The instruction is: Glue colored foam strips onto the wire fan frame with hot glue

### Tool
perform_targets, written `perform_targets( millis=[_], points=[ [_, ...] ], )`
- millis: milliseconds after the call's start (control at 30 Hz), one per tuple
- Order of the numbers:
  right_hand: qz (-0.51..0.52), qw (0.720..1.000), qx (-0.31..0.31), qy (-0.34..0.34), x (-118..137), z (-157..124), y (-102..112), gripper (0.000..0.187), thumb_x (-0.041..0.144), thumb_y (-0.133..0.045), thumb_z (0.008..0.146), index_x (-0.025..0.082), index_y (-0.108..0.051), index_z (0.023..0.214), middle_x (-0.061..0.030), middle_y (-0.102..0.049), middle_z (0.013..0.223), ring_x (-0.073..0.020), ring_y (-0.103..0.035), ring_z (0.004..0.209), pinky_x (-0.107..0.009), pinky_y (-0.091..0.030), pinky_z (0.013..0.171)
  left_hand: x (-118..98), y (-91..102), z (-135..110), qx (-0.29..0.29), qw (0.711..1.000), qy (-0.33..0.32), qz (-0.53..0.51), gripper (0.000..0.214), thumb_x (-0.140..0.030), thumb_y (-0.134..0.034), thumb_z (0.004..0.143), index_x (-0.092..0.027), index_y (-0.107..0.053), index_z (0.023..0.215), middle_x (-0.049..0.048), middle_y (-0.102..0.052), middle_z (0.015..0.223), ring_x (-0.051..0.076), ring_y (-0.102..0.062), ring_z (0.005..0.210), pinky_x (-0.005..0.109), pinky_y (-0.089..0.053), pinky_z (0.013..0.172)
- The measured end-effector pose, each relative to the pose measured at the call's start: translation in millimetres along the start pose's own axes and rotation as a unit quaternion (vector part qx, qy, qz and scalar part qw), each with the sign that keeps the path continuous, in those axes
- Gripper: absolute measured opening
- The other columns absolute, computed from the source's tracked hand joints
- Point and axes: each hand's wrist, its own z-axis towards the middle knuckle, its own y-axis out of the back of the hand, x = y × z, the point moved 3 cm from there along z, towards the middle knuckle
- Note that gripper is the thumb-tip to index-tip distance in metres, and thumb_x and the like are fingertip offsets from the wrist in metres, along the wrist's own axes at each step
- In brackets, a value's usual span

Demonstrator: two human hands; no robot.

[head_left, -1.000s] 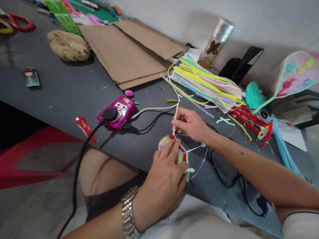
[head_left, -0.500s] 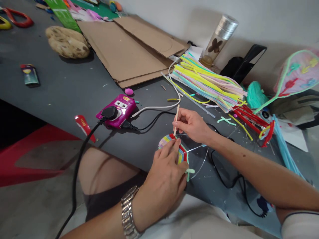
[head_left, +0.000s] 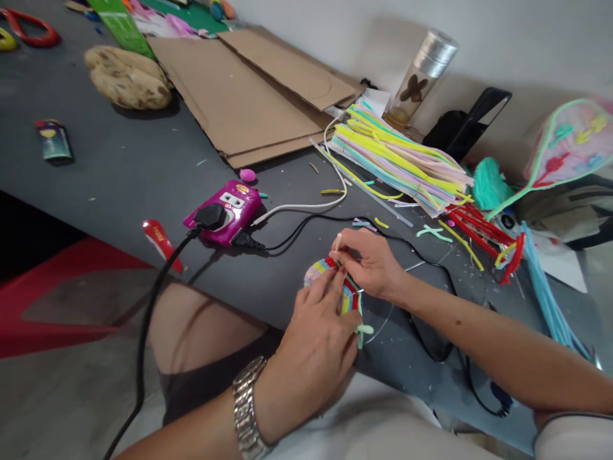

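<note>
A small striped pipe-cleaner piece (head_left: 352, 297) in rainbow colours, with a pale green edge, lies at the table's near edge. My left hand (head_left: 318, 326) is laid over it, fingertips pressing on its top and thumb at its right side; the palm hides much of it. In my right hand (head_left: 366, 262) a thin cream stick (head_left: 338, 241) is pinched between thumb and fingers. Its lower end meets the red upper rim of the piece, close to my left fingertips. A thin clear strand runs out from the piece under my right wrist.
Beyond my hands sit a purple power adapter (head_left: 230, 211) with black cords, a bundle of pastel pipe cleaners (head_left: 397, 153) and red ones (head_left: 479, 227). Farther back are cardboard sheets (head_left: 249, 96) and a glass bottle (head_left: 421, 80). A red cutter (head_left: 161, 243) lies left.
My right hand has moved down toward the striped piece, and less of the stick shows above the fingers. Small pipe-cleaner scraps behind it have come into view. My left hand stays in place.
</note>
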Motion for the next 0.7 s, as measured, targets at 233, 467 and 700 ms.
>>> perform_targets(
  millis=[233, 467, 700],
  points=[
    [0.214, 0.969, -0.07, -0.102, -16, 2, 6, 0.022, 0.04, -0.069, 0.088, 0.022, -0.056, 0.083, 0.0012, -0.069, 0.074, -0.0125, -0.062, 0.062, -0.028, -0.052, 0.06, 0, -0.7, 0, 0.005, 1.0, -0.003, 0.0, 0.018, -0.02, -0.059, 0.092, -0.018, -0.075, 0.099, 0.0253, -0.044, 0.156, 0.045, -0.04, 0.144, 0.066, -0.047, 0.1],
    [0.101, 0.994, -0.034, -0.037, -8, -3, 2, 0.014, 0.03, -0.06, 0.094, 0.023, -0.056, 0.082, 0.0017, -0.065, 0.076, -0.0134, -0.06, 0.066, -0.029, -0.05, 0.066, 0, 0.2, -1, -0.006, 1.0, -0.003, -0.002, 0.02, -0.02, -0.057, 0.092, -0.02, -0.076, 0.1, 0.0237, -0.05, 0.151, 0.044, -0.042, 0.142, 0.066, -0.047, 0.099],
    [-0.071, 0.996, 0.004, 0.056, 2, -6, -1, 0.02, 0.025, -0.055, 0.094, 0.024, -0.052, 0.075, 0.0004, -0.063, 0.072, -0.0156, -0.056, 0.07, -0.035, -0.045, 0.082, 0, 2.0, 0, -0.006, 1.0, -0.013, -0.002, 0.017, -0.021, -0.058, 0.092, -0.02, -0.074, 0.087, 0.0189, -0.057, 0.141, 0.042, -0.043, 0.139, 0.064, -0.048, 0.1]
  ],
)
